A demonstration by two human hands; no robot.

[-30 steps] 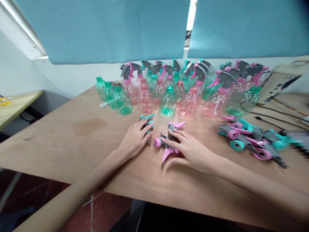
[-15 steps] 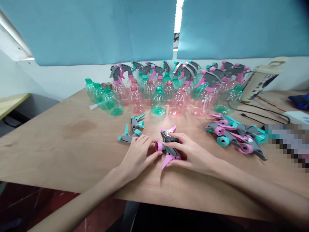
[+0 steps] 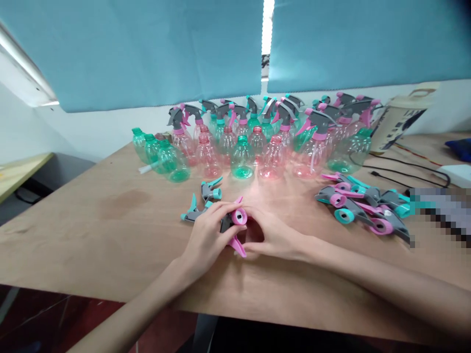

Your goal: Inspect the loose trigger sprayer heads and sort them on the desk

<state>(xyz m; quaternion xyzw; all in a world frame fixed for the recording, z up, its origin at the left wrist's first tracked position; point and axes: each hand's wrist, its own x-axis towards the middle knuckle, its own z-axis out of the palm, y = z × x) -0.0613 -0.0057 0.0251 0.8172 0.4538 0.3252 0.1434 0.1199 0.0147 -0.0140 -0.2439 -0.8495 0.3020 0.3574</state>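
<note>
The table (image 3: 91, 240) extends beneath and to both sides of the grips. Clear green and pink bottles (image 3: 243, 158) stand in rows beyond them, some with sprayers fitted. A pile of loose heads (image 3: 369, 209) lies well to the right of the right grip (image 3: 277, 236). The left grip (image 3: 208, 230) is closed, thumb opposite fingers, on a pink head (image 3: 227, 223). The right grip is curved, with a wide gap between thumb and forefinger; fingertip contact cannot be told. Two teal heads (image 3: 194, 215) lie just beyond the left grip. The pink head sits between the grips, nearer the left; its long axis is partly hidden. Its collar (image 3: 240, 216) faces the wearer; its trigger (image 3: 237, 245) points toward the near edge.
</note>
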